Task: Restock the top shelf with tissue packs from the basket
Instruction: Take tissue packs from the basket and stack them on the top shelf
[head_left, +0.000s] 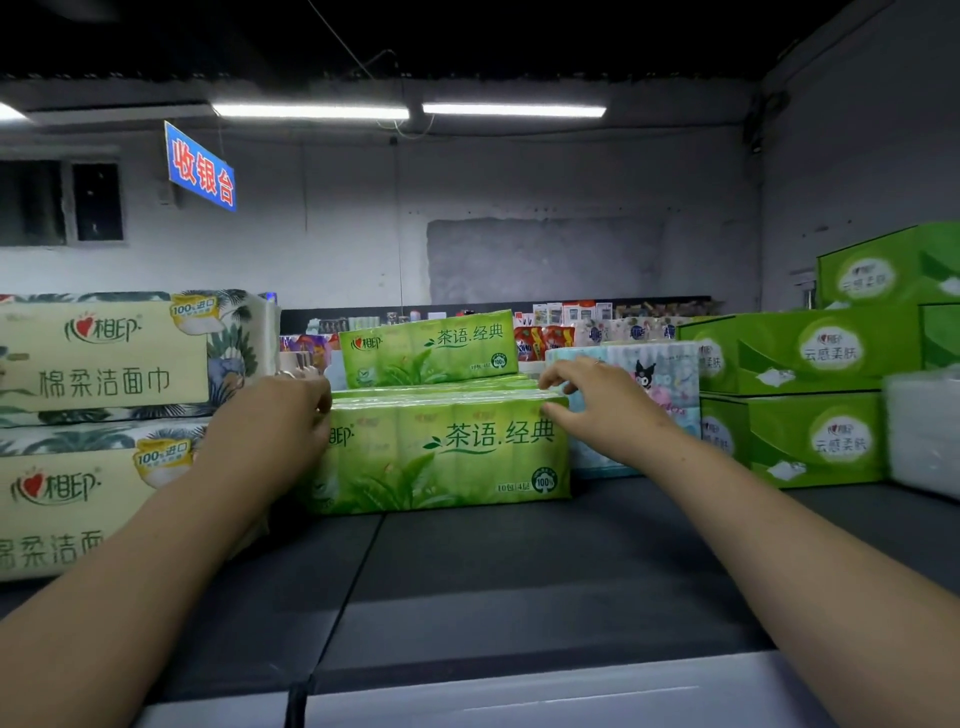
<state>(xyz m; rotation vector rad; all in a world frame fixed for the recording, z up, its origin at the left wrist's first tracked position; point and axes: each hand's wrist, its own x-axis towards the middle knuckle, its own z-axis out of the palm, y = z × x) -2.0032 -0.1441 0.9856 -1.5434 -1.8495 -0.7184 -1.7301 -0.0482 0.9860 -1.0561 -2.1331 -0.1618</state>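
Holding the green tissue pack (447, 457) at both ends, the left hand (283, 415) curled round its left side and the right hand (602, 400) pinched its top right corner. The pack sat on the top shelf (519, 551), between the two hands. Another green pack (431, 348) stood just behind them. The basket was out of sight, so I could not tell how many were left. The pack read 茶语.经典.
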